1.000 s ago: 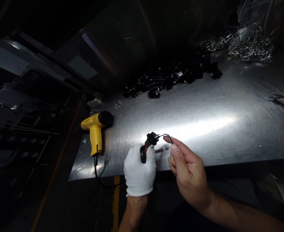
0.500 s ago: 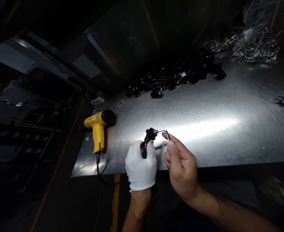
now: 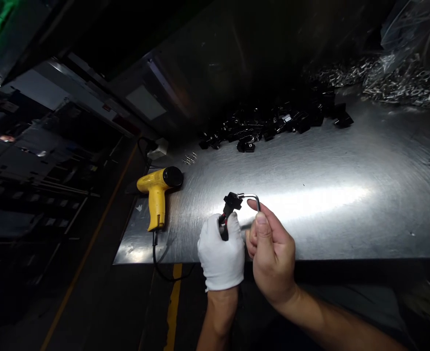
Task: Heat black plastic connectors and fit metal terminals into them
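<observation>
A worker's white-gloved left hand [image 3: 220,256] grips a black plastic connector [image 3: 233,200] above the near edge of a scratched metal counter [image 3: 346,224], its fingers curled closed around the lower end of the part, where a bit of red wire [image 3: 224,220] shows beside the glove. Just beside it, the bare right hand [image 3: 271,253] pinches a bent metal rod [image 3: 250,196], shaped like a hex key, with thumb and fingers pressed together on its shank and the index finger reaching out under the bend. The rod's far end meets the connector's right side; from where I stand, I cannot tell how deep it goes. To the left of the hands, a yellow heat gun [image 3: 157,195] lies on the counter with its black nozzle pointing right and its cord [image 3: 155,251] dropping over the edge. Beyond it sit a few small metal pins [image 3: 189,158] and a pale box [image 3: 159,149]. A dark heap of black plastic parts [image 3: 299,119] spreads along the back, while shiny metal fittings [image 3: 405,83] are piled at the far right beneath a clear plastic bag [image 3: 405,29]
</observation>
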`<state>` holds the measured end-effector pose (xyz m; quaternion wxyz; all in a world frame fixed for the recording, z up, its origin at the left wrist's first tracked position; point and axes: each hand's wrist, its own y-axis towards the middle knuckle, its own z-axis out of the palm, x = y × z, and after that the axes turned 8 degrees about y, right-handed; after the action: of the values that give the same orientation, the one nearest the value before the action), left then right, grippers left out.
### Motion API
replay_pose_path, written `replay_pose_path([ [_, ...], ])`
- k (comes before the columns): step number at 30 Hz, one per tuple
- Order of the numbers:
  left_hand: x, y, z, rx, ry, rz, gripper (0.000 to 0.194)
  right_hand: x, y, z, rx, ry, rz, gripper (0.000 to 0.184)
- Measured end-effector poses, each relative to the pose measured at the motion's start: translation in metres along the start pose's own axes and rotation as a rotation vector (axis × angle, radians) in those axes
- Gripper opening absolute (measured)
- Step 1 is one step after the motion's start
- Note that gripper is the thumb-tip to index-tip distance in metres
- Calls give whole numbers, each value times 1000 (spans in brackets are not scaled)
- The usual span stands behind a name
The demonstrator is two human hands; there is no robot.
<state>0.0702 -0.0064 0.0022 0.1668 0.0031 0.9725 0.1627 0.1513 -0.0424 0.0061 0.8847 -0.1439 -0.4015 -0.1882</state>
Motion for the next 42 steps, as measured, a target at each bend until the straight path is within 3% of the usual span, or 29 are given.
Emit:
replay_pose_path([
  [7, 6, 5, -2, 19, 11, 108, 24, 14, 5, -17, 73, -63, 47, 34],
  [14, 32, 20, -3, 48, 22, 356, 22, 42, 10, -35, 200, -226, 179, 38],
  [19, 47, 33, -8, 155, 13, 502, 28, 60, 12, -43, 270, -307, 264, 39],
  [25, 58, 45, -8, 224, 114, 611, 36, 66, 10, -54, 271, -397, 299, 41],
  [31, 56, 59, -10, 339, 288, 756, 43, 72, 19, -63, 379, -464, 380, 37],
  [35, 52, 62, -10, 349, 299, 750, 46, 73, 25, -66, 399, -467, 396, 36],
  [42, 63, 59, -4, 282, 210, 697, 42, 71, 28, -69, 382, -408, 435, 42],
])
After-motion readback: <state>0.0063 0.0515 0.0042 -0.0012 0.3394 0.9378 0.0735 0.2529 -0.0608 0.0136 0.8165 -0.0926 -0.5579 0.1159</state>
